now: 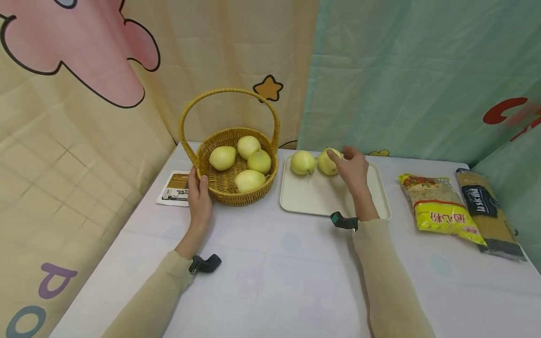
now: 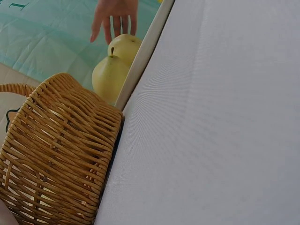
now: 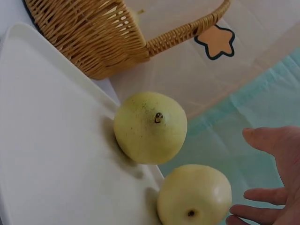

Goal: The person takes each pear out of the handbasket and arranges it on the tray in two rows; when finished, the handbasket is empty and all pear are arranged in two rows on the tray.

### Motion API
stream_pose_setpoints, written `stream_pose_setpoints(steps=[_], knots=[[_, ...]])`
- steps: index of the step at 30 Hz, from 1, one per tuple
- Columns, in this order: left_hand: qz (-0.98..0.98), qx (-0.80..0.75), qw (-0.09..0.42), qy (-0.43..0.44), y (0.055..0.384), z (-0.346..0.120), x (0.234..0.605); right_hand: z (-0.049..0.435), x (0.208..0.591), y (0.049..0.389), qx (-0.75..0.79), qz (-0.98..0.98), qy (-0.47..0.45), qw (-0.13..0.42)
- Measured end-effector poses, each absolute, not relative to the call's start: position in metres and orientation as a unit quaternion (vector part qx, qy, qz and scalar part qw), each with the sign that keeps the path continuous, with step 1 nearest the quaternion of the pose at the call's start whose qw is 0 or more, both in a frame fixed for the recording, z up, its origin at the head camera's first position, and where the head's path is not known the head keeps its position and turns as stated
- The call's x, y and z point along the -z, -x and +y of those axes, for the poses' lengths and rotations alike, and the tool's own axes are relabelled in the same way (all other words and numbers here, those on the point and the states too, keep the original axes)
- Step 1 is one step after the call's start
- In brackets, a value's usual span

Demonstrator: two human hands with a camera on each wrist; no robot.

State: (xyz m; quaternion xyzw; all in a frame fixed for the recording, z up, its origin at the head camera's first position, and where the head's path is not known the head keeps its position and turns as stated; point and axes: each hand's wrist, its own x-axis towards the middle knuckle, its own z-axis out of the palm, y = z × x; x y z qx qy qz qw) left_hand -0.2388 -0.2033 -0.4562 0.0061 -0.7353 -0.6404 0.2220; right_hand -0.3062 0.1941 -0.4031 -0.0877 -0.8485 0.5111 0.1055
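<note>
My left hand (image 1: 199, 202) rests against the left side of a round wicker basket (image 1: 238, 199), fingers along its outer wall. Several pale yellow-green pears (image 1: 250, 180) lie inside, and the basket's tall handle arches over them. On a cream tray (image 1: 313, 199) to the right sit two more pears, the left pear (image 1: 302, 163) and the right pear (image 1: 327, 162). My right hand (image 1: 354, 171) reaches over the tray beside the right pear. In the right wrist view, its thumb and fingers are spread, with fingertips close to the right pear (image 3: 194, 194).
A flat packet (image 1: 174, 188) lies left of the basket, partly behind the left hand. To the right of the tray lie a yellow food bag (image 1: 441, 211) and a dark-labelled pasta packet (image 1: 486, 206). Printed curtains (image 1: 401, 80) hang behind the white table (image 1: 262, 281).
</note>
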Motion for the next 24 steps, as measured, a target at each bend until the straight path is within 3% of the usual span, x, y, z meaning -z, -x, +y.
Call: stream_pose_setpoints(steps=[9, 14, 24], knots=[[-0.733, 0.650, 0.202, -0.013, 0.216, -0.191, 0.419, 0.174, 0.374, 0.295, -0.524, -0.837, 0.031, 0.155], [-0.730, 0.654, 0.201, -0.011, 0.217, -0.191, 0.422, 0.156, 0.363, 0.288, -0.545, -0.821, -0.009, 0.167], [-0.734, 0.643, 0.219, -0.007, 0.234, -0.200, 0.449, 0.106, 0.360, 0.274, -0.533, -0.833, -0.073, 0.128]])
